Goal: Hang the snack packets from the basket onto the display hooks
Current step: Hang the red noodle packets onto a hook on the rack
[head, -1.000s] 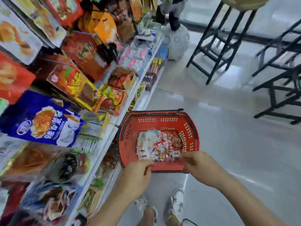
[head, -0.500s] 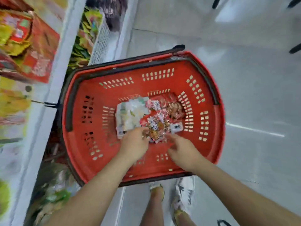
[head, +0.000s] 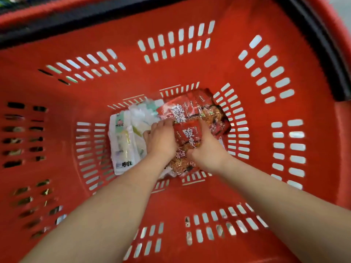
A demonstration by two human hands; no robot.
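Two hands, your left hand (head: 161, 140) and right hand (head: 208, 149), clamp curled fingers on the red packets (head: 187, 134) at the bottom of the basket (head: 171, 74). If you lift many together, some may slip out.

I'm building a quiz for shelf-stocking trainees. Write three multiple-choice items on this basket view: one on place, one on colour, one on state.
1. Where do the white packets lie? A) left of the red packets B) on a hook C) on a shelf
2. What colour is the basket? A) blue B) red C) green
3. What are the left hand and right hand doing? A) resting on the rim B) hanging empty C) gripping red packets
Answers: 1 A, they lie beside them on the left; 2 B, its walls are red; 3 C, both hands' fingers curl round them.
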